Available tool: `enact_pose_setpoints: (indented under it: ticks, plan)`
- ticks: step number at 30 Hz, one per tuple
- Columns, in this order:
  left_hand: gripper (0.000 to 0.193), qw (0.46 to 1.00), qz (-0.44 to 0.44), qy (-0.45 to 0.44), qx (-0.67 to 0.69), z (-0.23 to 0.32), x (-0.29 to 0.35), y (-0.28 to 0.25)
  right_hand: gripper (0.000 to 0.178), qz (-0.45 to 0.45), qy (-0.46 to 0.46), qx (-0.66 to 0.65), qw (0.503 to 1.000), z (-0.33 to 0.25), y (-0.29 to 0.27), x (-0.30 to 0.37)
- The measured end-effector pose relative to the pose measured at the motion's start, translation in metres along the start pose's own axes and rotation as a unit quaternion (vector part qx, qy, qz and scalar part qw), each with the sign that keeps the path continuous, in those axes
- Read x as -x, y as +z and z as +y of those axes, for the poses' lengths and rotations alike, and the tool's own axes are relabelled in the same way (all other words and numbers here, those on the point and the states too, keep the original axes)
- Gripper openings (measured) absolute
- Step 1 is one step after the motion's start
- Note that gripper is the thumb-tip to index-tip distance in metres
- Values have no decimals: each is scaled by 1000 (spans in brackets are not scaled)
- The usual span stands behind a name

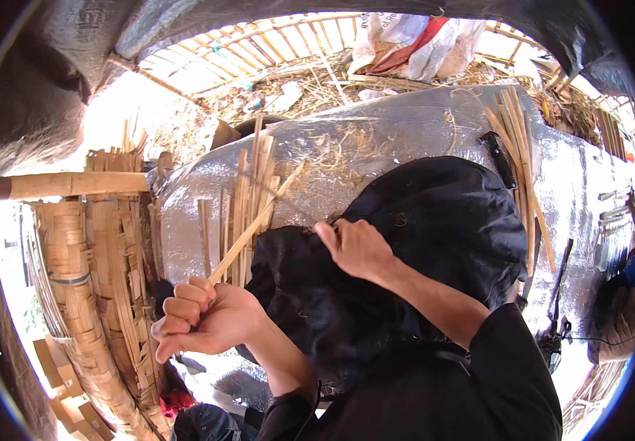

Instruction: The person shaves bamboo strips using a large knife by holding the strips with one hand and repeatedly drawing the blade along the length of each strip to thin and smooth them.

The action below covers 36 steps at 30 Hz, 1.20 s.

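Note:
My left hand [208, 320] is closed in a fist around the lower end of a pale bamboo strip [260, 220], which slants up and to the right. In front of my lap, my right hand [360, 251] is closed on a knife whose thin blade [288, 203], smeared by motion, points up and left across the strip. The knife's handle is hidden in the fist. I cannot tell whether blade and strip touch. A black cloth [435, 220] covers my lap under both hands.
Bamboo slats [241, 209] lie behind the strip, with more slats [523, 158] at the right beside a black elongated object [499, 158]. A silvery sheet [398, 121] with fibre scraps spreads underneath. Woven bamboo pieces [75, 257] stand at the left; a white-and-red sack [420, 48] lies far back.

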State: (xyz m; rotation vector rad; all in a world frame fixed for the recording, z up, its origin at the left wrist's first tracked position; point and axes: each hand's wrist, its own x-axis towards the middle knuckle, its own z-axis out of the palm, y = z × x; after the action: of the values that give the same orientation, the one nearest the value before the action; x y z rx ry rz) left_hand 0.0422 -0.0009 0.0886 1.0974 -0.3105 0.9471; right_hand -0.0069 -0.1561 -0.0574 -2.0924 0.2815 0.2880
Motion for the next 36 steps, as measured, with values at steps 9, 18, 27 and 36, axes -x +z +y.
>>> enact_pose_setpoints:
  ticks: [9, 18, 27, 36]
  plan:
    - [53, 1000, -16, -17, 20, -6, 8, 12, 64, 51, -42, -44, 997, 12, 16, -9]
    - [55, 991, 79, -4, -104, -12, -14, 11, 69, -89, -67, -103, 988, -41, 4, 0]
    - [58, 987, 114, -1, -114, -16, -21, -18, 69, -41, 41, -32, 998, 29, 22, -17]
    - [57, 987, 115, -13, -109, -18, -32, -21, 74, -36, 120, 4, 992, 72, 11, -54]
